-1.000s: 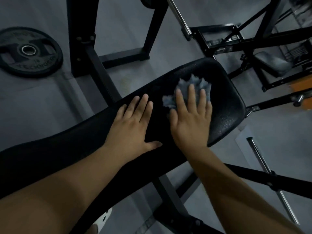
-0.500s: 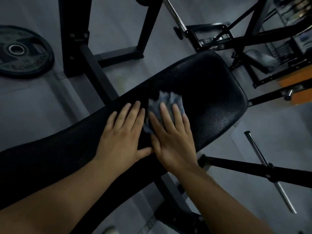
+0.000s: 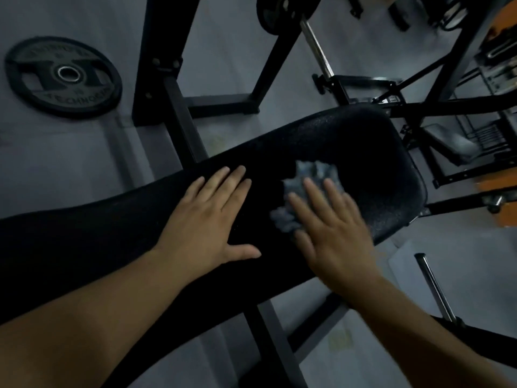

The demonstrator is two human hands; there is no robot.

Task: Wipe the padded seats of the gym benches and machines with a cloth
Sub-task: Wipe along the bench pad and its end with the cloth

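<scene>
1. The crumpled grey-blue cloth (image 3: 313, 175) lies on the black padded seat (image 3: 377, 163), toward its rounded end, with bare pad between the cloth and that end's edge.
2. The right hand (image 3: 333, 233) presses flat on the cloth, fingers straight and spread, gripping nothing; it is slightly blurred, and its heel sits near the seat's near edge.
3. The left hand (image 3: 207, 219) rests palm-down on the seat beside the cloth but apart from it, fingers straight, thumb out, holding nothing.
4. A black frame (image 3: 159, 65) stands behind the seat's far edge.
5. A weight plate (image 3: 63, 77) lies flat on the grey floor (image 3: 70, 163) at far left; its raised lettering begins "TECHNO", the rest unclear.
6. A chrome bar (image 3: 433, 287) sits right of the seat, with open floor between them.
</scene>
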